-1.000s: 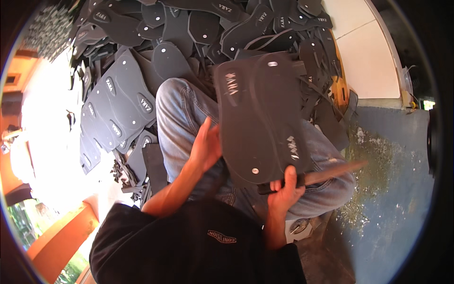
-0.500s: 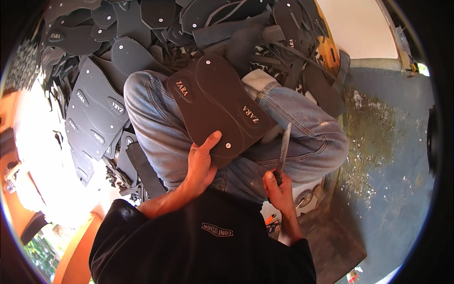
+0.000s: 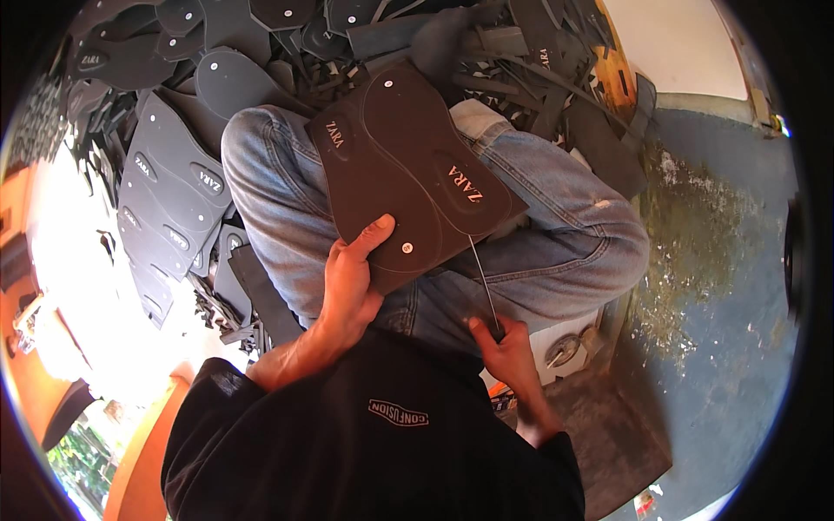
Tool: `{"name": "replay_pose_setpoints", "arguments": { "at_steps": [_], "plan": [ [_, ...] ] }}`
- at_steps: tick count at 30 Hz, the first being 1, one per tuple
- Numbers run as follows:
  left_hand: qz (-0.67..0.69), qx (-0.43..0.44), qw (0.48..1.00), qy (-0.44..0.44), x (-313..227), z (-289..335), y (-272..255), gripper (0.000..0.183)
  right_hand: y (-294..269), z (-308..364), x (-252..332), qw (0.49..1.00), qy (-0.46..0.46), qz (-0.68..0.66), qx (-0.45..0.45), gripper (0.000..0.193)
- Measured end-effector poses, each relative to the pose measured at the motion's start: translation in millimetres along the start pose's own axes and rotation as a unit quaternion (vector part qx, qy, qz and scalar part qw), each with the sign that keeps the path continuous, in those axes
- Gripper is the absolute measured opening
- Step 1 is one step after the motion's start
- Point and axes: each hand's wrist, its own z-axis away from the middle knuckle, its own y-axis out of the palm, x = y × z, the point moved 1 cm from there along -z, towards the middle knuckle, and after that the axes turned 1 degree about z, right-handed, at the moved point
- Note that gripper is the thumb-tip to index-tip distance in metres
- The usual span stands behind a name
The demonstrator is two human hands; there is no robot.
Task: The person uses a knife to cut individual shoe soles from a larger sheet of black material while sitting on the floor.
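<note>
Over my lap lies a dark foam sheet [image 3: 408, 174] marked with two curved sole outlines, each bearing pale lettering and a small round white mark. My left hand [image 3: 354, 269] grips its near left edge, thumb on top and the fingers hidden beneath. In my right hand [image 3: 508, 352] is a thin-bladed knife [image 3: 485, 282], its handle wrapped by my fingers. The blade shows edge-on, and its tip meets the sheet's near edge by the end of a curved outline.
Cut sole pieces [image 3: 230, 82] and dark offcuts are heaped ahead. A larger printed sheet [image 3: 169, 208] lies left of my knee. My jeans-clad legs [image 3: 556, 226] are crossed under the work. A brown board [image 3: 621, 451] lies at the lower right, beside the worn grey-blue floor [image 3: 721, 347].
My right hand has moved slightly left and turned the knife edge-on, bringing its tip to the sheet. The sheet and my left hand have shifted a little away from me.
</note>
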Motion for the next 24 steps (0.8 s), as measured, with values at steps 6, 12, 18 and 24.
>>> {"name": "replay_pose_setpoints", "arguments": {
  "at_steps": [6,12,18,24],
  "plan": [
    [-0.001,0.0,1.0,0.005,-3.3,-0.7,1.8,0.034,7.6,-8.5,2.7,1.0,-0.029,0.011,-0.003,0.029],
    [0.003,0.005,1.0,0.006,-4.9,-5.6,-2.9,0.033,17.6,-15.0,0.4,0.998,-0.043,0.038,-0.037,0.03],
    [-0.021,0.017,1.0,0.016,-4.3,-9.7,-8.5,0.032,22.9,-24.2,6.4,0.998,0.02,0.047,-0.022,0.03],
    [-0.029,0.031,0.999,0.017,-4.0,-10.3,-16.2,0.029,26.7,-32.2,18.0,0.998,0.021,0.056,-0.02,0.028]
  ]
}}
